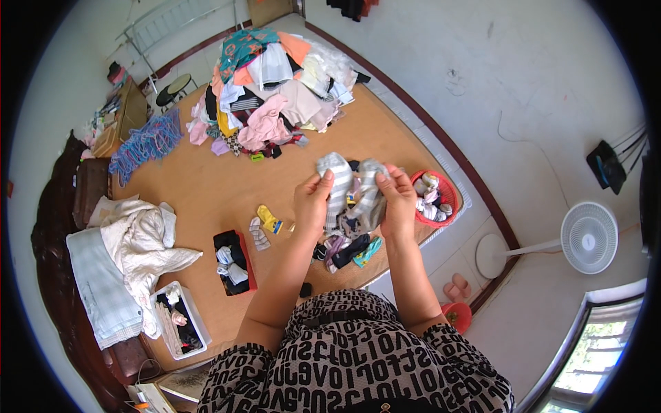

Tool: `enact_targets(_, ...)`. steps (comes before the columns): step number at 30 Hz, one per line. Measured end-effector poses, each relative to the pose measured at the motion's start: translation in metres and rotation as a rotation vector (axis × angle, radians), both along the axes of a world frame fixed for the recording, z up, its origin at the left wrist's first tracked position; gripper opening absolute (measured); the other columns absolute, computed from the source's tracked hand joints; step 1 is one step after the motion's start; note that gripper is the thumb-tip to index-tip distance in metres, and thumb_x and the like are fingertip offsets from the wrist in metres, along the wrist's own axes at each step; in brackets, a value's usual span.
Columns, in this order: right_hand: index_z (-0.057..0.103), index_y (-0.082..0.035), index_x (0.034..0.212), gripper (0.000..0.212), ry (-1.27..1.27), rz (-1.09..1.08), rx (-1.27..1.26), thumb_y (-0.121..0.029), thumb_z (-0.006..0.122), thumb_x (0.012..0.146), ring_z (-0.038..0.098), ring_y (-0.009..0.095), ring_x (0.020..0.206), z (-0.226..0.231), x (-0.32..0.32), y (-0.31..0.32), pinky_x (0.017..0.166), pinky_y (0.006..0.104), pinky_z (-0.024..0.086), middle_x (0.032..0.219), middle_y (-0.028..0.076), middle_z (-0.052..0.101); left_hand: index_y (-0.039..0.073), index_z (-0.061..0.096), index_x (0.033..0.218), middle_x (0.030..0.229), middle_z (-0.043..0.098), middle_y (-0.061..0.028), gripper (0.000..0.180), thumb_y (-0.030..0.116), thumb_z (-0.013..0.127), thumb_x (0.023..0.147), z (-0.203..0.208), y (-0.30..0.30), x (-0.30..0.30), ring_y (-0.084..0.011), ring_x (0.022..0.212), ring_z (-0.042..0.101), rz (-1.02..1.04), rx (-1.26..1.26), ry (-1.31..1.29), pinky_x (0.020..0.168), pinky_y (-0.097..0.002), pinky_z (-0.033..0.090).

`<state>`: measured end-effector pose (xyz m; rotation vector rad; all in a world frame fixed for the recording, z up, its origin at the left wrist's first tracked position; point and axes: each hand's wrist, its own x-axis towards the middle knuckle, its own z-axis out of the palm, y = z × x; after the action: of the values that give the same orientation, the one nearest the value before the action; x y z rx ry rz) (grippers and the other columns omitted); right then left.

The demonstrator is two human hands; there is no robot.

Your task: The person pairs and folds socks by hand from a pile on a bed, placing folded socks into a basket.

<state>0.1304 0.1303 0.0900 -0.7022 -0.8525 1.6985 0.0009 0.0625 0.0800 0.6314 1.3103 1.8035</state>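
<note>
Above the brown mat, my left hand [314,201] is closed on a grey-and-white striped sock [335,187]. Close beside it, my right hand [398,199] pinches a second grey sock [372,196] with pale stripes. The two socks hang side by side, partly covering what lies behind them. Just below, between my forearms, is a small heap of dark, purple and teal socks [350,252]. A yellow sock [269,219] and a pale striped sock [259,234] lie flat to the left of my left forearm.
A red basket [452,219] of rolled socks stands right of my right hand. Left are a black-and-red box [250,269], a white bin [197,332] and folded bedding [124,255]. A large clothes pile [268,103] and blue hangers [146,146] lie farther back; a fan [589,237] stands right.
</note>
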Motion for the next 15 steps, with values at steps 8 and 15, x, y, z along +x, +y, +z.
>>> enact_targets(8, 0.036, 0.0, 0.133, 0.048, -0.535, -0.014, 0.455, -0.013, 0.053, 0.089, 0.053, 0.022, 0.109, 0.013, -0.013, -0.036, 0.09, 0.0293, 0.043, 0.125, 0.018, 0.05, 0.001, 0.061, 0.098, 0.085, 0.06, 0.0002, 0.031, 0.03, 0.053, 0.09, 0.003, -0.008, 0.012, -0.0054, 0.08, 0.054, -0.067, 0.058, 0.056, 0.072, -0.0188, 0.042)
enact_targets(15, 0.026, -0.001, 0.138, 0.064, 0.175, 0.449, 0.185, -0.039, 0.047, 0.091, 0.028, 0.028, 0.131, 0.013, -0.007, -0.035, 0.104, 0.0357, 0.026, 0.141, 0.02, 0.029, 0.0, 0.052, 0.112, 0.109, 0.058, -0.0091, 0.031, 0.022, 0.051, 0.091, -0.005, -0.001, 0.018, -0.0157, 0.1, 0.055, -0.044, 0.12, 0.051, 0.087, -0.0271, 0.043)
